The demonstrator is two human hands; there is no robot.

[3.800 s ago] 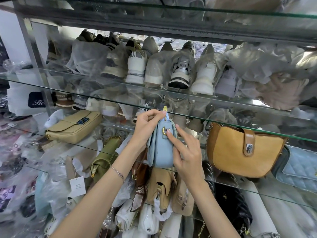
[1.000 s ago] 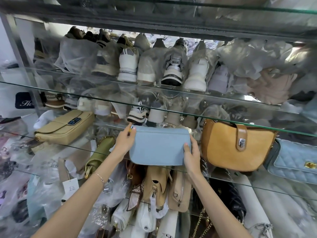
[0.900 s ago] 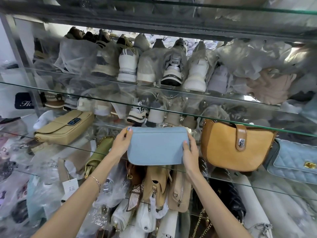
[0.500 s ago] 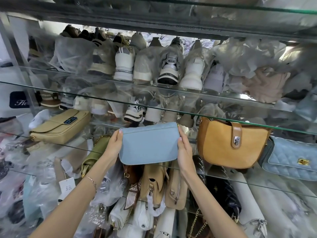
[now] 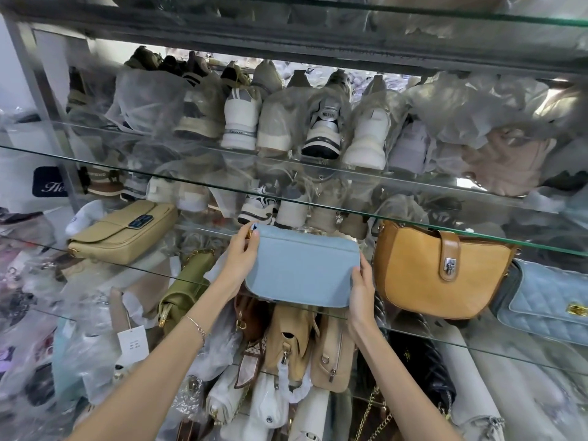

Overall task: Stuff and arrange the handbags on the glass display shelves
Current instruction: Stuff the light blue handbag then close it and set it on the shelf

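The left hand (image 5: 240, 253) grips the upper left corner of the light blue handbag (image 5: 302, 265). The right hand (image 5: 361, 291) holds its lower right end, fingers curled behind it. The bag is at the front of the glass shelf (image 5: 477, 347), just beside the tan handbag (image 5: 429, 268). It looks light and soft-walled, so holding both ends seems best, because the middle may bend.

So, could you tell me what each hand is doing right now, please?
Left hand: holds the light blue handbag, left end.
Right hand: holds its right end.
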